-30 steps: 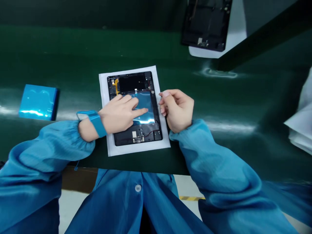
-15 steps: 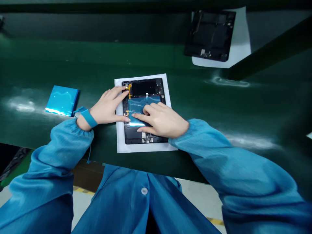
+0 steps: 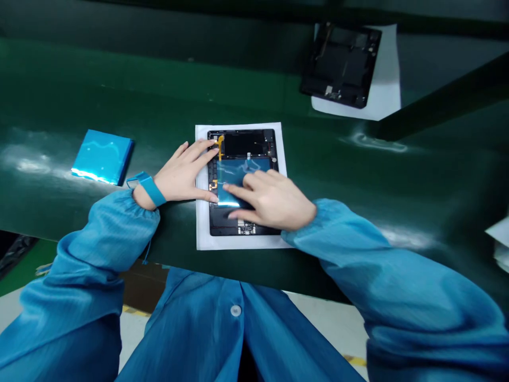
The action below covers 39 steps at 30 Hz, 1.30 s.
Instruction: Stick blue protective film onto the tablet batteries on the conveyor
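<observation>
An opened tablet lies on a white sheet in front of me, its inner parts facing up. A shiny blue film-covered rectangle, which looks like a battery, sits in its middle. My left hand rests at the tablet's left edge with fingers spread. Its upper fingertips are by an orange flex cable, its thumb by the rectangle's lower left corner. My right hand lies over the rectangle's right part, index finger stretched onto the blue surface, thumb out below and the other fingers curled. It grips nothing visible.
A stack of shiny blue rectangles stands on the green table at left. Another opened tablet lies on a white sheet at the back right. A dark post rises at right. White items show at the right edge.
The tablet, its sheet and both hands appear slightly further right, while the view itself has tilted a little. The hands keep nearly the same pose on the tablet.
</observation>
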Each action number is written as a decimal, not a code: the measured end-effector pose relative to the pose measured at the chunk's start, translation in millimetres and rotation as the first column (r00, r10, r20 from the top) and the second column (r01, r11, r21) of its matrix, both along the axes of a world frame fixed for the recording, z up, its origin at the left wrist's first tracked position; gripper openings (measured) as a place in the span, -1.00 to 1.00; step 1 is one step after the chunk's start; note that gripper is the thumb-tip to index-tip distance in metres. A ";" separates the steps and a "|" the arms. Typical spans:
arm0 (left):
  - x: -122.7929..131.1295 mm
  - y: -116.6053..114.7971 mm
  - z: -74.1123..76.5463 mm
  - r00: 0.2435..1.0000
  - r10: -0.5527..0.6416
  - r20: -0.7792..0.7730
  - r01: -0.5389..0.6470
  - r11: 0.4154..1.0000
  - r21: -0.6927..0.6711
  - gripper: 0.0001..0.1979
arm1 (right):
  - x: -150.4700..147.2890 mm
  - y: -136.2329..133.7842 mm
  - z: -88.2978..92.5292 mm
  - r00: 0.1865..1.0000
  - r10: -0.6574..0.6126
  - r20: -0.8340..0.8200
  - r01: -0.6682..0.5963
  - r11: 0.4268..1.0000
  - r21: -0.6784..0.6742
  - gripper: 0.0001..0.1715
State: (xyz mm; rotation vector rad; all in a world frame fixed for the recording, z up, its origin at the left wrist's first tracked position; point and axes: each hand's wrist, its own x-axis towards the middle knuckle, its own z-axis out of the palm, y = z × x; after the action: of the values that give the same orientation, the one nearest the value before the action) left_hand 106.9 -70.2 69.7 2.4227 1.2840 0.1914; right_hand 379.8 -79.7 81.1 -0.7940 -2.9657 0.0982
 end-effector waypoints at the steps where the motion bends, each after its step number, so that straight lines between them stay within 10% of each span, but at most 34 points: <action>1: -0.2 0.4 -0.5 1.000 0.001 0.006 -0.001 1.000 0.004 0.21 | 2.0 3.0 -0.8 0.997 -0.077 0.001 0.077 0.997 0.020 -0.15; 4: -0.8 1.5 -1.1 1.000 0.009 0.017 -0.009 1.000 0.011 0.20 | 3.9 9.2 -1.8 0.978 -0.211 0.009 0.210 0.977 0.043 -0.12; 12: -2.8 0.3 0.5 1.000 0.012 -0.003 -0.012 1.000 0.020 0.21 | 1.8 -35.1 7.1 0.998 0.067 -0.022 -0.068 0.997 -0.026 -0.17; 21: -3.8 2.3 2.2 1.000 0.017 -0.026 -0.017 1.000 0.011 0.19 | 42.0 22.3 -11.7 0.946 -0.324 -0.002 0.324 0.946 0.027 -0.17; 30: 10.0 20.9 27.1 0.986 0.091 -0.136 -0.085 0.995 0.055 -0.15 | 64.6 -29.9 2.8 0.994 -0.066 -0.089 0.057 0.993 -0.100 -0.29; 35: 51.9 68.7 16.7 0.946 0.313 -0.087 -0.269 0.905 0.330 -0.62 | 60.0 -41.6 -10.7 0.760 -0.520 -0.391 0.421 0.851 -0.313 -0.50; 39: 60.0 91.8 2.1 0.954 0.248 -0.171 -0.199 0.944 0.262 -0.69 | 44.0 -46.4 -27.8 0.645 -0.644 -0.412 0.554 0.765 -0.329 -0.53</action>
State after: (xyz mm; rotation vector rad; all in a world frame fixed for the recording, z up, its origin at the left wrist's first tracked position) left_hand 166.9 21.5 71.9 2.5448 1.7219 0.1770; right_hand 423.8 -126.1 53.4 -1.4765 -2.0840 0.4524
